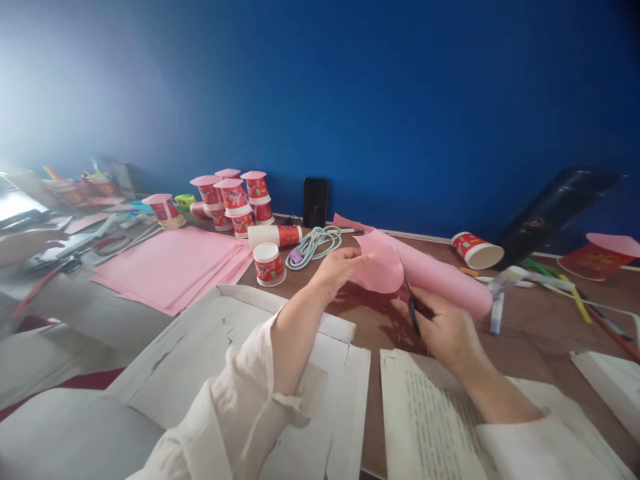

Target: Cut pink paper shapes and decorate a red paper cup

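My left hand [341,272] pinches the left edge of a piece of pink paper [383,267], thumb on top. In my right hand [445,330] is a pair of scissors [412,308] with dark handles, its blade against the right edge of that paper. The piece looks rounded along its lower edge. Just behind it lies a roll of pink paper [445,273], stretching to the right. Whether the piece is still joined to the roll, I cannot tell. My right fingers partly hide the scissor handles.
Red paper cups [234,197] with pink discs stand stacked at back left, near a pink paper stack [170,267]. A coiled cable [317,247] and black phone [315,202] sit behind my left hand. Printed pages [425,407] lie in front. Another person's hand [30,245] is far left.
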`<state>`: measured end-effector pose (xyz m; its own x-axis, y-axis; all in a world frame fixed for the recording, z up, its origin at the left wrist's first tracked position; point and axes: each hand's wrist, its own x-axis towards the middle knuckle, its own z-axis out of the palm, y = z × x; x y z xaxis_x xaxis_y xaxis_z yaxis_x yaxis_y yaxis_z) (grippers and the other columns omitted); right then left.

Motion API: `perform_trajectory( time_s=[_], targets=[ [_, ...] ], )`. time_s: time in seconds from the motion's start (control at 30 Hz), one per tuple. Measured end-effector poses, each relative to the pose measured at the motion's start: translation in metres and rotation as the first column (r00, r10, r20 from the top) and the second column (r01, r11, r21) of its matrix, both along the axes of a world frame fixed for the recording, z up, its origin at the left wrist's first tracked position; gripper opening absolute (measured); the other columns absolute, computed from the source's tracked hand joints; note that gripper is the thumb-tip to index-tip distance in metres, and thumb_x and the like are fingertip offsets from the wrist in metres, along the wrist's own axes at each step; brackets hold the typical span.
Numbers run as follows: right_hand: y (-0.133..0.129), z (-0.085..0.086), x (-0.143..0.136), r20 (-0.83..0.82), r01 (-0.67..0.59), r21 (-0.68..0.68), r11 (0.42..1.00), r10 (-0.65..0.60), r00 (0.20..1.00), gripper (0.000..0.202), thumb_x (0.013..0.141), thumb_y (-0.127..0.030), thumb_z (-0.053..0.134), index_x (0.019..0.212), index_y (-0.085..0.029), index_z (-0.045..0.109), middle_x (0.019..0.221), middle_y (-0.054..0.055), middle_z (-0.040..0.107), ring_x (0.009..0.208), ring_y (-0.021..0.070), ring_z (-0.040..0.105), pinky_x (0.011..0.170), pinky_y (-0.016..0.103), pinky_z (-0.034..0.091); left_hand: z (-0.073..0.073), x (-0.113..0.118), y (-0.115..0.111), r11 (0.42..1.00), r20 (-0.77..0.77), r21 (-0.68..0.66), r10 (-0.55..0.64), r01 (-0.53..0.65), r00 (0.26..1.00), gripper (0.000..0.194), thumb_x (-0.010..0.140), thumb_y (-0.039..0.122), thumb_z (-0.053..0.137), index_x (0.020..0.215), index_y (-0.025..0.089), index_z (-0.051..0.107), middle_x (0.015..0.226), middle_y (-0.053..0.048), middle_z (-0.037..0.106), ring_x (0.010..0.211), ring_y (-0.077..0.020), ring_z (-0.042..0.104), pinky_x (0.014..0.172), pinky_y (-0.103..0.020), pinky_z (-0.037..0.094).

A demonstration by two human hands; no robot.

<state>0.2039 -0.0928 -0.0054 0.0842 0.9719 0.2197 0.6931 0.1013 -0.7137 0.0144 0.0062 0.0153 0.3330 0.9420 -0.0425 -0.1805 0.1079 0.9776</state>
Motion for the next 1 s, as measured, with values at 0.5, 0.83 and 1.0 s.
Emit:
perform_trajectory(
  time_s=[0.5, 0.83, 1.0],
  targets=[
    [-0.004, 0.005, -0.006, -0.503, -0.226, -0.286, 0.931, 0.055, 0.862, 0.055, 0.061, -0.056, 0.081, 0.103, -0.021, 0.076, 0.071, 0.003, 0.067, 0.061, 0.0190, 0.060, 0.050, 0.030, 0.052, -0.003, -0.018, 0.007, 0.993, -0.231, 0.095, -0.051, 0.075, 0.972, 0.032, 0.044, 0.031, 0.091, 0.064, 0.017, 0.071, 0.063, -0.006, 0.067, 0.070, -0.0247, 0.065, 0.068, -0.035, 0.051],
    [-0.002, 0.010, 0.011, -0.485, -0.280, -0.389, 0.878, 0.064, 0.872, 0.053, 0.065, -0.059, 0.077, 0.097, -0.017, 0.075, 0.061, 0.001, 0.059, 0.054, 0.0132, 0.050, 0.047, 0.025, 0.041, 0.000, -0.022, 0.006, 0.997, -0.165, -0.071, -0.044, 0.033, 0.985, 0.027, 0.047, 0.023, 0.090, 0.064, 0.016, 0.071, 0.059, -0.005, 0.064, 0.074, -0.0263, 0.064, 0.073, -0.037, 0.049],
    [-0.002, 0.009, 0.018, -0.472, -0.353, -0.381, 0.854, 0.148, 0.869, 0.040, 0.071, -0.056, 0.075, 0.079, -0.017, 0.070, 0.064, 0.001, 0.058, 0.057, 0.0133, 0.052, 0.051, 0.025, 0.042, 0.002, -0.024, 0.007, 0.976, -0.300, -0.060, -0.219, 0.211, 0.929, 0.032, 0.051, 0.033, 0.089, 0.071, 0.015, 0.071, 0.069, -0.005, 0.068, 0.077, -0.0224, 0.063, 0.075, -0.034, 0.049]
  ],
)
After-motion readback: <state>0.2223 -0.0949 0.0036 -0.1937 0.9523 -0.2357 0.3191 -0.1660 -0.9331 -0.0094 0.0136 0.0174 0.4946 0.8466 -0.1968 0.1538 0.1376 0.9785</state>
